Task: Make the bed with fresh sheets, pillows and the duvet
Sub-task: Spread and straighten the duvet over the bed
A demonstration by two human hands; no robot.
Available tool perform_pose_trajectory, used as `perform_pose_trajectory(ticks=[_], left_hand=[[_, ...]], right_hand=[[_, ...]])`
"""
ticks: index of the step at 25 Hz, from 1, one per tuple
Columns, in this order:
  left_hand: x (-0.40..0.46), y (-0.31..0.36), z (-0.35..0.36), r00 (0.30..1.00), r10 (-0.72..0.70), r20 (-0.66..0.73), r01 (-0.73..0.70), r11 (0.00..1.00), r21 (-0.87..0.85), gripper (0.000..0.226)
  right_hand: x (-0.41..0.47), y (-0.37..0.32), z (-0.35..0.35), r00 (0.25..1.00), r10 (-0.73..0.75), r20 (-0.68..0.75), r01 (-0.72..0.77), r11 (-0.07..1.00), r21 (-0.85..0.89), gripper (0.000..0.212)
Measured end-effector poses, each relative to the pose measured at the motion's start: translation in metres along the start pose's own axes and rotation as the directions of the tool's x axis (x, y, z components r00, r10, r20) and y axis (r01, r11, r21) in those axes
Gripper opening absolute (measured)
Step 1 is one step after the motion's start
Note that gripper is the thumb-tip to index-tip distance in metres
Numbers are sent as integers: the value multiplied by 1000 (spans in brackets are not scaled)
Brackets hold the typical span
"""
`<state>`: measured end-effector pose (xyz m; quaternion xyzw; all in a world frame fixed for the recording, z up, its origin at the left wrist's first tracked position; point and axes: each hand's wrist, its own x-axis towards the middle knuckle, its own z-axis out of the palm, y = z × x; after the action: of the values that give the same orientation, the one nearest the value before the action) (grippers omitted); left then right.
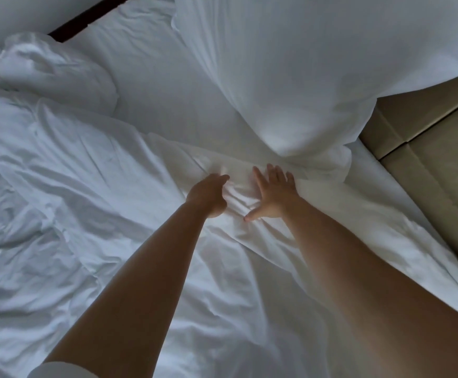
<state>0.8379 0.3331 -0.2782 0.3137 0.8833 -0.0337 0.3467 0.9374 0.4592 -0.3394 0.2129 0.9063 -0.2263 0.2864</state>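
White crumpled duvet [67, 203] covers the near and left part of the bed, its top edge bunched between both hands, just below a large white pillow [290, 77] leaning on the beige padded headboard [426, 148]. Left hand [208, 193] lies knuckles-up on the folds, fingers curled into the fabric, gripping it. Right hand [274, 193] pressed flat, fingers spread, grasping nothing. Second rumpled white pillow [56, 75] at far left. White fitted sheet [154, 85] bare between the pillows.
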Motion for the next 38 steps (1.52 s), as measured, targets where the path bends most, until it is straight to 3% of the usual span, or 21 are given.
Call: perform_pose_trajectory(ticks=[4,6,8,11,14,17,19,21,22,24,27,28,30,32,35,38], left_hand=[[8,-17,9,989,-52,135,39,995,96,71],[13,-27,12,985,-82,151,79,996,31,73],[13,-33,12,996,-80,31,79,996,38,73],[7,-35,4,965,-8,-262,106,926,361,75],[-2,-52,-8,988,32,-149,75,750,657,64],[-23,-69,-1,1000,-2,15,-10,674,739,37],[-47,-79,9,999,-45,-31,54,742,669,31],[-73,-92,22,983,-128,-129,178,815,551,30],[-87,-98,29,969,-187,-159,241,847,474,30],[-110,-109,38,942,-297,-156,332,887,320,31],[-129,-135,31,915,-392,96,383,919,94,52],[-136,-146,28,901,-393,185,393,919,36,57],[-152,-167,34,863,-404,302,424,906,1,58],[-163,-180,53,844,-389,370,407,913,32,51],[-170,-178,78,854,-373,363,438,892,-113,28],[-168,-169,82,836,-401,375,544,695,-469,37]], right_hand=[[22,-1,2,990,97,104,-111,985,133,130],[26,-6,2,988,131,85,-143,979,147,112],[20,-19,8,997,38,-60,-34,998,61,80],[-10,-38,23,931,-271,-245,252,962,-106,63],[-38,-48,24,847,-502,-175,474,862,-180,50],[-59,-69,27,835,-550,18,538,809,-238,48],[-64,-84,25,892,-404,202,412,911,0,61],[-55,-94,12,885,-308,349,237,944,232,52],[-47,-99,6,900,-259,351,146,937,318,41],[-36,-116,1,970,-98,224,3,921,390,24],[-42,-153,5,997,-60,-37,66,979,192,40],[-49,-165,9,996,-93,1,91,982,163,48],[-66,-188,20,961,-167,219,123,971,203,62],[-77,-203,38,899,-196,392,97,962,256,63],[-89,-218,60,879,-270,393,185,953,240,66],[-95,-217,63,874,-325,360,264,941,210,80]])
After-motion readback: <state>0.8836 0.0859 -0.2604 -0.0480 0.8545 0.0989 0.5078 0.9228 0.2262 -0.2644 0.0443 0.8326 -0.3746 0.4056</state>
